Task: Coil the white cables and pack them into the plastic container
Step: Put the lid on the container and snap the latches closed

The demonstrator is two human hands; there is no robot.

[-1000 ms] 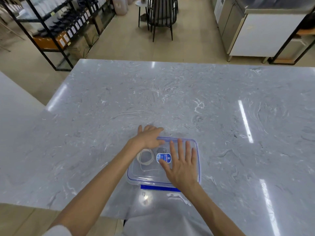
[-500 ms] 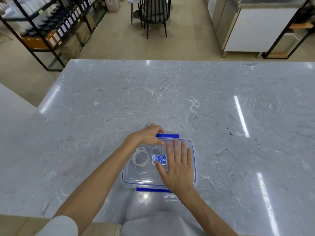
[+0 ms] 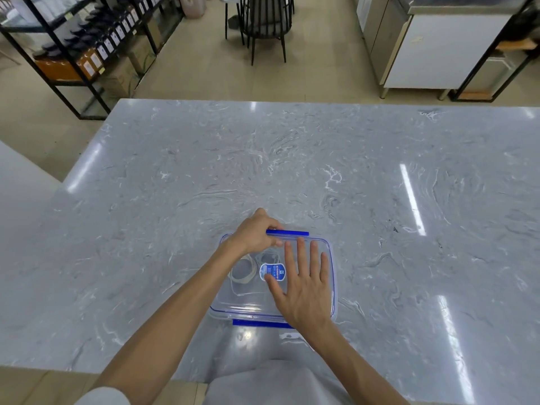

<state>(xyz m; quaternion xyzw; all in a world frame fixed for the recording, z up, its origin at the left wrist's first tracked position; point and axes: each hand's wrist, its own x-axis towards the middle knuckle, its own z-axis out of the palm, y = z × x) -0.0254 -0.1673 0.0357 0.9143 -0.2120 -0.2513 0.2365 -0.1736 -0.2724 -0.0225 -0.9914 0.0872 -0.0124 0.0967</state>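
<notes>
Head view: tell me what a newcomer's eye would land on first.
The clear plastic container, near the front edge of the grey marble table, draws the eye first. The right hand lies flat on its lid, while the left hand grips the blue clip on the far side. Through the lid a coiled white cable shows at the left, beside a blue label.

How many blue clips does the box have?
2: the far blue clip, gripped by the left hand, and the near blue clip. Hands may hide more.
</notes>
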